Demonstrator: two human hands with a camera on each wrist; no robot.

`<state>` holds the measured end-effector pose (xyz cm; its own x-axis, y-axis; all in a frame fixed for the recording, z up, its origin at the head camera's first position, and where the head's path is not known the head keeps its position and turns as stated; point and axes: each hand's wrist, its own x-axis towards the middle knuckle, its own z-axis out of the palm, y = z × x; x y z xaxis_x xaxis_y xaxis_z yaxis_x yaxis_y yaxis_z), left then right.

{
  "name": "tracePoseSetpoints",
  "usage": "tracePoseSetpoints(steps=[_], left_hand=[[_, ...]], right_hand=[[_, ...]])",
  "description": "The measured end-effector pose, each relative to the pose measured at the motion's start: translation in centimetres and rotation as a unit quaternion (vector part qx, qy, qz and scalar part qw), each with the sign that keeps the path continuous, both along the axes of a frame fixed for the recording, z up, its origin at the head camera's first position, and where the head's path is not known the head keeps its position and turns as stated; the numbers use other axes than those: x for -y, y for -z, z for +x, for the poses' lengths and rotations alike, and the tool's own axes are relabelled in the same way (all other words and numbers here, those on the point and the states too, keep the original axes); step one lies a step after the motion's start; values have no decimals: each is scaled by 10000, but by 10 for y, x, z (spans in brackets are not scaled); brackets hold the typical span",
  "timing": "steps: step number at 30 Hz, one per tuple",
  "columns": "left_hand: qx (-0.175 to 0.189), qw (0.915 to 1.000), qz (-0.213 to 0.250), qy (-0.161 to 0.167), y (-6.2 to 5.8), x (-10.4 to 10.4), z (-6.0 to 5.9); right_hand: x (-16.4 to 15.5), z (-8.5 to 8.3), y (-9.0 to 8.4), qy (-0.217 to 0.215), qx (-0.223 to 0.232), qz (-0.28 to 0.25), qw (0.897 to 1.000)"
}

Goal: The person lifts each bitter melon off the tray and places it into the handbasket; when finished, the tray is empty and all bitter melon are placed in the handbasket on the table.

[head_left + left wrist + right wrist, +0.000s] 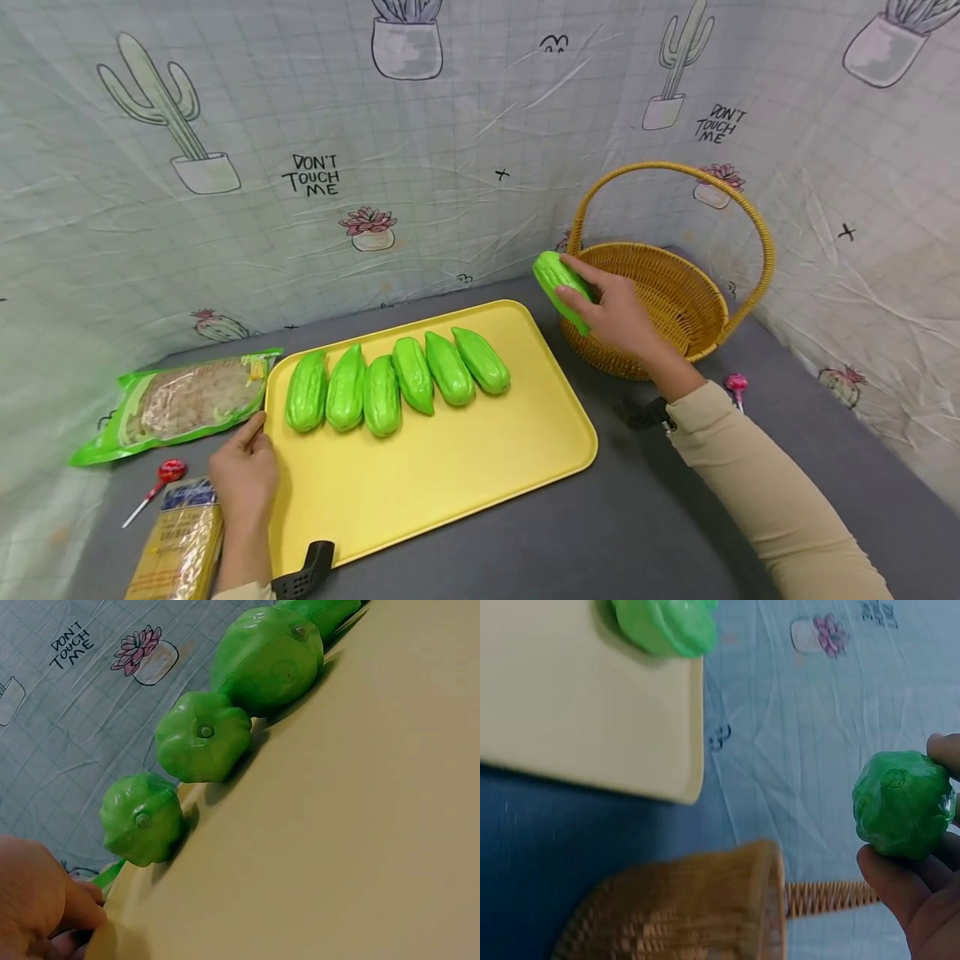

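**Green gourd in hand, between basket and tray**

Right hand (618,312) grips one green gourd (561,287), fingers and thumb curled round it, held in the air over the near-left rim of the wicker basket (678,346). The right wrist view shows the same: gourd end-on, fingers wrapped on it, basket below, tray corner off to the side. Basket looks empty inside, as far as the head view shows.

Left hand (243,475) rests at the left edge of the yellow tray (450,475), thumb on the rim w/ fingers bent at the edge. Seems to be steadying the tray, but the grip underneath is hidden, so can't say if it truly clamps the rim.

Six more gourds (397,383) lie side by side in a row across the back half of the tray, touching or nearly so. Front half of the tray is bare.

Step in hand, as I judge it: carrying a single gourd between basket and tray. Can't tell direction from this alone. With the basket empty and the row so tidy, it reads more like tray-bound.

Next move calls for: if to the tray, swing left and lay it at the right end of the row, parallel w/ the others, w/o knocking the last one. If to the basket, lower past the handle (675,179) and let go low, since the gourd is smooth and could roll.

Also on the table: a green food packet (180,404) left of the tray, a red lollipop (168,472) and a yellow packet (180,542) near the left hand, and a pink lollipop (736,385) by the right sleeve.
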<state>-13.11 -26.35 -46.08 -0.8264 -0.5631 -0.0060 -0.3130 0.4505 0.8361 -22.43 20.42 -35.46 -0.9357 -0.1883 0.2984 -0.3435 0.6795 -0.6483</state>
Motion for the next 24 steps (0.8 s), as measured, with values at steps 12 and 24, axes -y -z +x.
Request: tracePoseSetpoints(steps=[12, 24], left_hand=[[146, 9998, 119, 32, -2, 0, 0], [55, 10000, 57, -37, 0, -2, -1]], right_hand=[[-43, 0, 0, 423, 198, 249, 9986], [-86, -16, 17, 773, 658, 431, 9939]])
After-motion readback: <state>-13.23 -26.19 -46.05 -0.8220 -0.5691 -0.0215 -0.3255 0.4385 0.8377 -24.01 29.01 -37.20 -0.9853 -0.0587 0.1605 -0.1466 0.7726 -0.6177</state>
